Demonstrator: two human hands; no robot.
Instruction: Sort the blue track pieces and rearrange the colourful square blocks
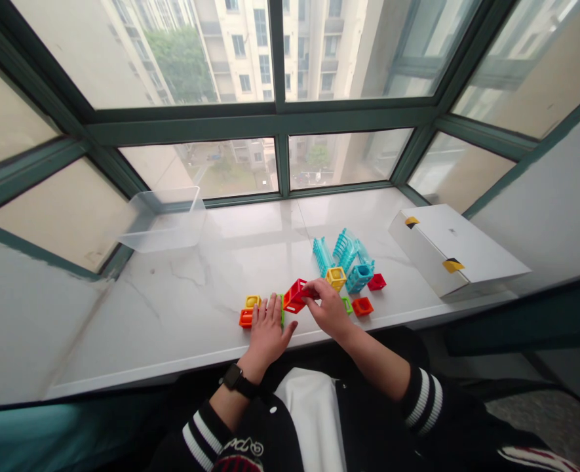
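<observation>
My right hand [326, 307] pinches a red open-sided block [294, 296], tilted above the sill. Just left of it, my left hand [269, 328] lies with fingers stretched over a small group of blocks. Around those fingers show a yellow block [253, 301], an orange block [246, 318] and a green edge [282, 318]; the rest is hidden under the hand. Close behind my right hand stand a yellow cube [335, 278] and a blue cube [359, 278]. A green piece [347, 305] and an orange-red block [363, 306] lie beside my right wrist.
Several light-blue slatted pieces [346, 249] and a red block [377, 282] lie at the back right of the blocks. A white box [459, 249] with yellow-black tabs stands on the right. On the left is a clear plastic bin [166, 239] against the window. The white sill [172, 354] ends at its front edge.
</observation>
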